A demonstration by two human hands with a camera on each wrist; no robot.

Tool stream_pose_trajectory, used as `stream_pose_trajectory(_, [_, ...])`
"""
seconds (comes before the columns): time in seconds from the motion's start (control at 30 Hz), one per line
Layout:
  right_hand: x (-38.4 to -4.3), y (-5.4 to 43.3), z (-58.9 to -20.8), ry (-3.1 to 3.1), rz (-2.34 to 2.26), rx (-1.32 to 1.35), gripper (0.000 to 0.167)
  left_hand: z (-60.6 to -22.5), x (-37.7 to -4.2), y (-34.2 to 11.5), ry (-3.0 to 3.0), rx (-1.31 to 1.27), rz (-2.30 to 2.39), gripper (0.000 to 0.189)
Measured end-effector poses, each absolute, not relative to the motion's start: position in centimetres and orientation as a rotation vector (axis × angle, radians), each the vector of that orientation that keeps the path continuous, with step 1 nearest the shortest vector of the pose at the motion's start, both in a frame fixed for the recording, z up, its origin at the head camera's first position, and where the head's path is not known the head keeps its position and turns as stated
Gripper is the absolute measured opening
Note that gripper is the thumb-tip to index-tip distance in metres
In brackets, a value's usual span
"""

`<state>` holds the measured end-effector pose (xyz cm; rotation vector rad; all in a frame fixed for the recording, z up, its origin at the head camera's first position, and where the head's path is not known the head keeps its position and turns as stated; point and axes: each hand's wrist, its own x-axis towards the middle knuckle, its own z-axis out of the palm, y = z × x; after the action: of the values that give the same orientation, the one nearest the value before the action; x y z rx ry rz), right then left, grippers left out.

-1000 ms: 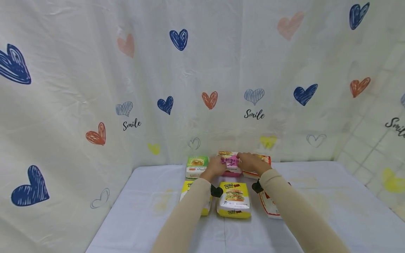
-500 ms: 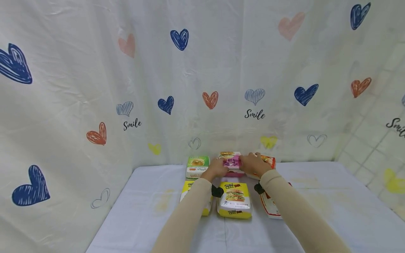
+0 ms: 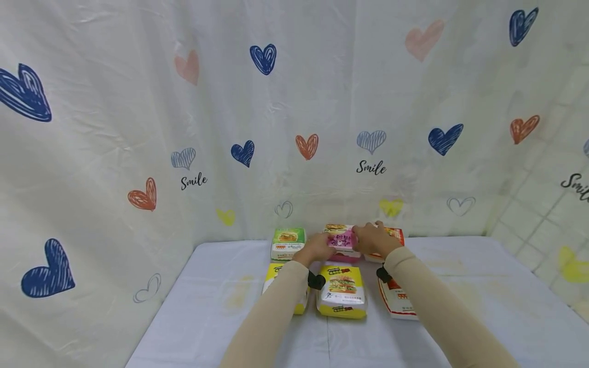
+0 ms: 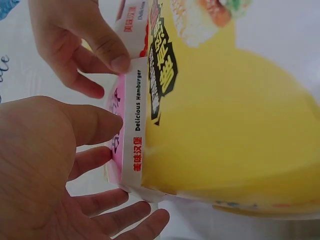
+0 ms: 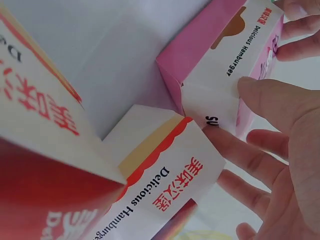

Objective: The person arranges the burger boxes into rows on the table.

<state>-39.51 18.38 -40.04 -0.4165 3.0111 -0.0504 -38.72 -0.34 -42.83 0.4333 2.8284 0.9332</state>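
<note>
Marking the left end of the back row, a green box (image 3: 288, 244) stood behind a yellow box (image 3: 300, 308) partly covered by the left sleeve (image 3: 264, 314); the spacing suggested a two-row layout. The left hand (image 3: 316, 249) gripped the left end of the pink box (image 3: 340, 241), thumb at the near edge, forefinger on the top, other fingers spread along the side. The pink box lay mid-row between both hands, a two-sided hold that probably kept it square; whether its base touched the table (image 3: 198, 306) could not be told. Nearer stood a second yellow box (image 3: 341, 291). The right hand (image 3: 375, 240) pinched the near right corner, thumb on the white front, forefinger round the end, other fingers apart. Just beside these lay a red-trimmed box (image 3: 397, 236), with a red-and-white box (image 3: 397, 301) in front, partly behind the right sleeve (image 3: 434, 301).
</note>
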Motion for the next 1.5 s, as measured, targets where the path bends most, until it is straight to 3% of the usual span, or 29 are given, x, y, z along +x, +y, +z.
stream_pose_trajectory(0.37, [-40.3,18.4,-40.3,3.071,-0.059,-0.438,0.059,-43.0,-38.7,-0.1,2.853,0.376,0.884,0.05])
stream_pose_trajectory(0.63, [-41.3,19.0,-40.7,3.0,-0.131,-0.395,0.078,-43.0,-38.7,0.5,2.958,0.342,0.778,0.042])
stream_pose_trajectory(1.1, [-41.3,18.7,-40.1,2.96,-0.13,-0.389,0.076,-42.8,-39.2,0.5,2.971,0.348,0.731,0.036])
stream_pose_trajectory(1.27, [-41.3,18.7,-40.0,2.945,-0.155,-0.395,0.069,-42.4,-38.8,0.3,2.963,0.32,0.759,0.037])
stream_pose_trajectory(1.5, [-41.4,19.2,-40.0,2.954,-0.104,-0.451,0.04,-42.4,-38.7,0.1,2.965,0.338,0.788,0.031])
